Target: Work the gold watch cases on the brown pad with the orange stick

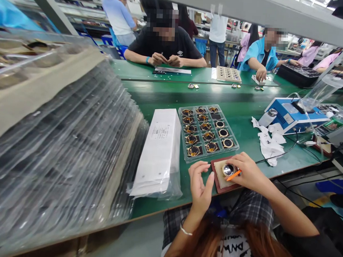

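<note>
Reddish hair (pixel 212 238) and a checked shirt fill the bottom edge, nearest the lens, with both forearms reaching forward onto the green workbench (pixel 245 120). Just past them sits a small brown-rimmed pad (pixel 218 180), and on it a round metal watch case (pixel 228 170), shiny face up, touching the pad's pale centre. The right hand (pixel 247 171) lies directly beside the case on its right, fingers closed round an orange stick (pixel 233 175) whose long axis runs from the hand leftward and slightly down, tip ending just under the case. The left hand (pixel 200 182) rests at the pad's left edge, thumb and fingers loosely curled with nothing between them; it is the farther of the two from the case. Beyond the pad stands a clear compartment tray (pixel 182 144) of similar round parts, and left of it a wrapped white stack (pixel 161 150). Whether the stick's tip touches the case is too small to tell, and the right palm hides its rear end.
</note>
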The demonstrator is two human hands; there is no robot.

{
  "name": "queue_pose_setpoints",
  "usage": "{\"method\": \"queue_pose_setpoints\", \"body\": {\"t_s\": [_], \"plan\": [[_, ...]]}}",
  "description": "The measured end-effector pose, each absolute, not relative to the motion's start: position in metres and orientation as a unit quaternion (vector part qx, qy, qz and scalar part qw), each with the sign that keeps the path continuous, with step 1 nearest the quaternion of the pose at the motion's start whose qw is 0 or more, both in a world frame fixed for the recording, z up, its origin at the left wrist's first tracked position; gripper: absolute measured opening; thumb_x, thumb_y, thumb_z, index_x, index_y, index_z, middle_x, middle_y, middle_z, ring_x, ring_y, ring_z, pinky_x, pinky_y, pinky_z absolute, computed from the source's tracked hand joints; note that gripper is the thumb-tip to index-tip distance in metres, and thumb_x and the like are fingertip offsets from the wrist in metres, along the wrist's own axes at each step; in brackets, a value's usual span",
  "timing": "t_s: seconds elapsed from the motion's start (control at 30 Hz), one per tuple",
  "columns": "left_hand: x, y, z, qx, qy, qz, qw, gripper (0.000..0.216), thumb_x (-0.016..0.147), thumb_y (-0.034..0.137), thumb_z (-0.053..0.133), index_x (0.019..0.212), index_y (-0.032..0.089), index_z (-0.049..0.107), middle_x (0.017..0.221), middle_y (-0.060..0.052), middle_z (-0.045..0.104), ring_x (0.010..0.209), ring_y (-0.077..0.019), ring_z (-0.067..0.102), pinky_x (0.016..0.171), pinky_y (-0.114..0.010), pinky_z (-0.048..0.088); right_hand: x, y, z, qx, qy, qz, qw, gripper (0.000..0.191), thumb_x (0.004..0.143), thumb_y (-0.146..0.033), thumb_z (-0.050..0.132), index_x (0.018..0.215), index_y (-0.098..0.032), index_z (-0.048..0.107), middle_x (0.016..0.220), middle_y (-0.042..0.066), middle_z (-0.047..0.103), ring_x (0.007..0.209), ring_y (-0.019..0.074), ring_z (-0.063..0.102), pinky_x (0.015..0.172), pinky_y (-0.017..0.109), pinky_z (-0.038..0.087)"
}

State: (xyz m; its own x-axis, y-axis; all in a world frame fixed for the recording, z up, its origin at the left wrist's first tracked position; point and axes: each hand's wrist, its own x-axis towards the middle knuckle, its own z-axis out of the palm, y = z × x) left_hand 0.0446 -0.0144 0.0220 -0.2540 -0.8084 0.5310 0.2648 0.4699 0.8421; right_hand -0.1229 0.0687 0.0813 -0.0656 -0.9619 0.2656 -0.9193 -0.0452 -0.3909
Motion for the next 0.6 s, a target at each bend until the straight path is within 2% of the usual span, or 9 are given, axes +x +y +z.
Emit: {"method": "queue_pose_setpoints", "body": {"t_s": [0.2,0.37,0.6], "plan": [[0.0434,-0.0146,0.0221,0.211,-0.64,-0.476,0.565,0.019,0.094,0.02,0.057,0.112,0.024,0.061,0.113,-0.007,0.054,0.101,-0.0178,0.052,0.082,-0.027,0.047,-0.126,0.0683,0.0792,-0.67,0.694,-0.25,0.084,0.033,0.073,-0.027,0.084,0.103,-0.021,0.071,0.102,0.009,0.063,0.093,0.0244,0.058,0.079,0.038,0.051],[0.0437,-0.0146,0.0219,0.213,-0.643,-0.477,0.56,0.018,0.093,0.02,0.058,0.111,0.023,0.061,0.112,-0.008,0.055,0.101,-0.0182,0.053,0.082,-0.028,0.048,-0.1296,0.0673,0.0786,-0.657,0.692,-0.274,0.118,0.041,0.067,-0.027,0.09,0.102,-0.02,0.071,0.1,0.007,0.063,0.092,0.0232,0.06,0.081,0.036,0.052],[0.0431,-0.0147,0.0202,0.224,-0.643,-0.476,0.555,0.018,0.092,0.022,0.059,0.11,0.022,0.061,0.111,-0.009,0.055,0.101,-0.0198,0.054,0.081,-0.03,0.049,-0.1317,0.0643,0.077,-0.645,0.687,-0.295,0.156,0.043,0.068,-0.03,0.09,0.106,-0.021,0.072,0.1,0.007,0.062,0.093,0.023,0.061,0.083,0.036,0.052]]}}
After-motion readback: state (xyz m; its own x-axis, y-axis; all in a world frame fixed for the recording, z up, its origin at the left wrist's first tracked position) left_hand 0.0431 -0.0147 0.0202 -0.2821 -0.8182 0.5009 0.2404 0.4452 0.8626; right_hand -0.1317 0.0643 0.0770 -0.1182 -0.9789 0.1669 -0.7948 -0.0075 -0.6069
